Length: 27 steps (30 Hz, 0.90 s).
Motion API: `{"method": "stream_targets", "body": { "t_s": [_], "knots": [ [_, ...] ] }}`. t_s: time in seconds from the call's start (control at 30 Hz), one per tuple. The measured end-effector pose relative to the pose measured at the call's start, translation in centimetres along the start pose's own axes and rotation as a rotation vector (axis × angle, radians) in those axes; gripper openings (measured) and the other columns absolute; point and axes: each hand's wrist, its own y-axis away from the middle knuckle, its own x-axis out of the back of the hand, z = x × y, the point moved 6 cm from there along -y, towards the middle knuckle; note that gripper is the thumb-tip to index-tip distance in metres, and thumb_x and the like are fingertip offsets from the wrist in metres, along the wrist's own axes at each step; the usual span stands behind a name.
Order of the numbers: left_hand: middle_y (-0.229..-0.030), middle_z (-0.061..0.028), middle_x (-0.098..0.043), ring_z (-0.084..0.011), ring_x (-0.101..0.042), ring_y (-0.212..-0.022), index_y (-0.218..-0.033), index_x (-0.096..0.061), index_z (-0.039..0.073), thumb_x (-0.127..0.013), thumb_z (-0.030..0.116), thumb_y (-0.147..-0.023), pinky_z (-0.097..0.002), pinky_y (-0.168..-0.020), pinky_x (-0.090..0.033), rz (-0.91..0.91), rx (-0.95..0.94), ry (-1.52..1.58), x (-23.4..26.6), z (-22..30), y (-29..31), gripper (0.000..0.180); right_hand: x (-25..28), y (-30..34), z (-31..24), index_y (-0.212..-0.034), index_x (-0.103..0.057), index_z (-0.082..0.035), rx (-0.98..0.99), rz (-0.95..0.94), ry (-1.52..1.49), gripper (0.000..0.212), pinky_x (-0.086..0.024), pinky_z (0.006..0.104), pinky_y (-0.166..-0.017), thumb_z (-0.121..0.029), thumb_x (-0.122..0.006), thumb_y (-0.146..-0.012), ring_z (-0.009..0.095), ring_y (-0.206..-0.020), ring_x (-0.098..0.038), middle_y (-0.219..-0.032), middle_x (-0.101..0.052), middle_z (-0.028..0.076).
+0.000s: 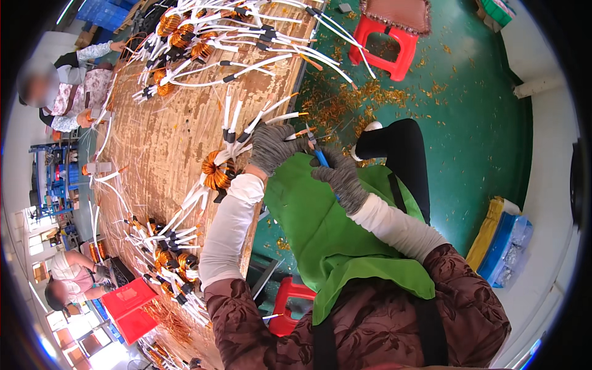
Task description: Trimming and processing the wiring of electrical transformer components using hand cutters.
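My left hand [271,148], in a grey knit glove, is closed around a white-sleeved wire lead at the table's right edge. That lead belongs to a toroidal coil [217,171] wound with orange copper wire, lying on the table just left of my hand. Several more white-sleeved leads with black bands [232,123] fan out beyond it. In my gloved right hand [343,180] I grip a blue-handled tool [320,156] with a narrow metal tip. Its tip meets the wire end beside my left fingers; whether it is pliers or a knife I cannot tell.
Piles of similar coils [179,37] lie at the worn wooden table's [166,129] far end, others [163,259] at its near left. A red stool [385,52] stands on the green floor among orange scraps. Two people work across the table, one near a red box [129,302].
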Motion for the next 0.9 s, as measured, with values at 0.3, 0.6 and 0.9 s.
{"method": "stream_targets", "body": {
  "t_s": [0.3, 0.6, 0.9],
  "knots": [
    [-0.056, -0.0103, -0.058, -0.0266, -0.057, -0.054, -0.072, -0.066, 0.006, -0.070, 0.054, -0.063, -0.0358, -0.055, -0.043, -0.015, 0.101, -0.095, -0.3, -0.1, 0.1, 0.049, 5.4, -1.3, -3.0, -0.103, -0.052, -0.006, 0.328, 0.438, -0.345, 0.027, -0.042, 0.0225, -0.053, -0.002, -0.056, -0.077, 0.009, -0.061, -0.050, -0.075, -0.053, 0.000],
    [-0.089, -0.0169, -0.059, -0.0339, -0.058, -0.077, -0.094, -0.062, 0.005, -0.062, 0.016, -0.071, -0.0391, -0.069, -0.046, 0.304, -0.099, -0.326, 1.3, 1.2, -1.2, 0.025, 5.9, -3.3, 3.8, -0.117, -0.048, -0.008, -0.128, -0.041, 0.112, 0.036, -0.046, 0.0268, -0.061, -0.021, -0.055, -0.084, 0.015, -0.072, -0.056, -0.082, -0.057, 0.005],
    [-0.076, -0.0211, -0.058, -0.0382, -0.056, -0.071, -0.090, -0.062, 0.003, -0.057, 0.016, -0.081, -0.0428, -0.065, -0.044, 0.201, 0.009, -0.102, 1.2, -2.5, -2.8, 0.016, 1.8, -5.6, 0.1, -0.129, -0.039, -0.010, 0.255, 0.038, 0.904, 0.059, -0.041, 0.0458, -0.087, -0.033, -0.058, -0.078, 0.044, -0.103, -0.049, -0.112, -0.048, 0.028]
  ]
}}
